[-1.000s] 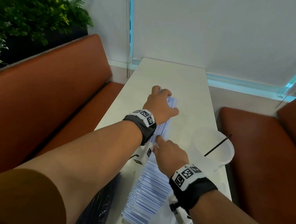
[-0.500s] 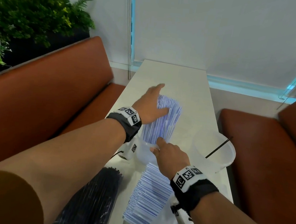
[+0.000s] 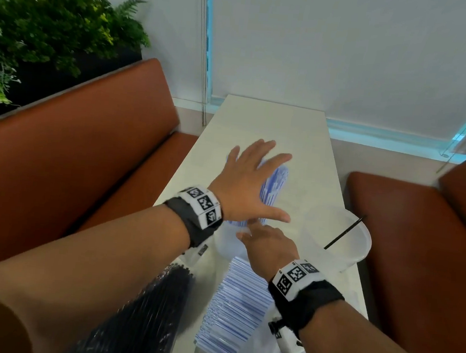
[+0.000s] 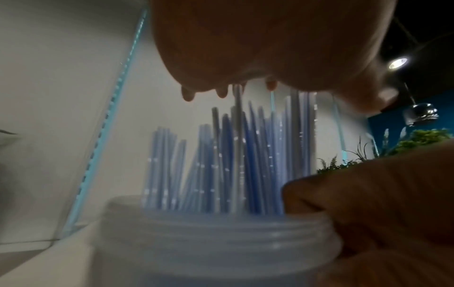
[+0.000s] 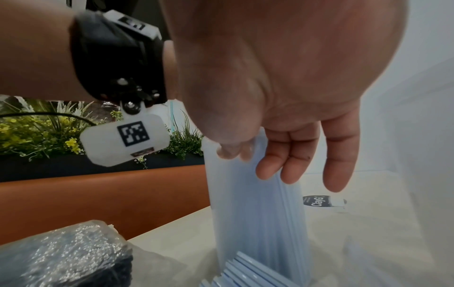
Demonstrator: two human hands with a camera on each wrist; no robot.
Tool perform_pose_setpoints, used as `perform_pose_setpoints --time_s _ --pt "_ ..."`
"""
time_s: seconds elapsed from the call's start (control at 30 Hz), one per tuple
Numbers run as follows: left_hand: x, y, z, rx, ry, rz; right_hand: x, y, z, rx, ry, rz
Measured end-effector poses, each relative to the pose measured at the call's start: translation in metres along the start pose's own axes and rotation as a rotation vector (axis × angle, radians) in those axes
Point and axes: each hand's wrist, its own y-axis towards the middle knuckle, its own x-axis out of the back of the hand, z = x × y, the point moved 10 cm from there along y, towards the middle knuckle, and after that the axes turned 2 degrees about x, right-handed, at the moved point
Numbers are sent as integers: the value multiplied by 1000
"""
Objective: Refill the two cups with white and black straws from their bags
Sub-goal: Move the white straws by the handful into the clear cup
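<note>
A translucent cup point(image 3: 226, 244) stands mid-table with a bunch of white straws point(image 3: 273, 186) upright in it. My left hand point(image 3: 250, 178) hovers flat over the straw tops, fingers spread; in the left wrist view its palm point(image 4: 270, 38) touches the tallest straws point(image 4: 233, 155). My right hand point(image 3: 265, 245) holds the cup at its rim, thumb on the near side and fingers down the wall point(image 5: 282, 165). A second translucent cup point(image 3: 340, 260) at the right table edge holds one black straw point(image 3: 344, 232). The bag of black straws point(image 3: 138, 318) lies front left, the bag of white straws point(image 3: 236, 310) beside it.
The narrow pale table point(image 3: 274, 123) runs to a window wall. Orange bench seats point(image 3: 84, 176) flank it on both sides. A planter with green foliage point(image 3: 41, 29) stands behind the left bench. The far half of the table is bare.
My left hand has let go of the straw tops and opened flat above them. The straws now stand fanned out in the cup. My right hand stays at the rim.
</note>
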Motion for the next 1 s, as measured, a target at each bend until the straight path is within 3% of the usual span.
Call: perform_pose_setpoints --time_s 0.17,0.3,0.4,0.5,0.6,0.73,0.87,1.0 --pt "-13 29 28 285 144 60 2 -4 1 -5 5 26" --pt "-8 35 68 476 -1 97 3 -8 1 9 12 16" --pt "-5 36 74 439 -107 109 5 -7 2 17 15 -4" --pt "-1 36 70 379 -29 73 5 -7 1 19 10 -8" --pt "-10 36 65 345 77 187 5 -7 2 21 11 -11" --pt "-10 37 53 247 164 203 5 -5 2 27 5 -15" --pt "-11 37 60 291 167 306 6 -5 1 29 -2 -27" --pt "7 35 54 293 96 259 10 -4 0 41 1 -13"
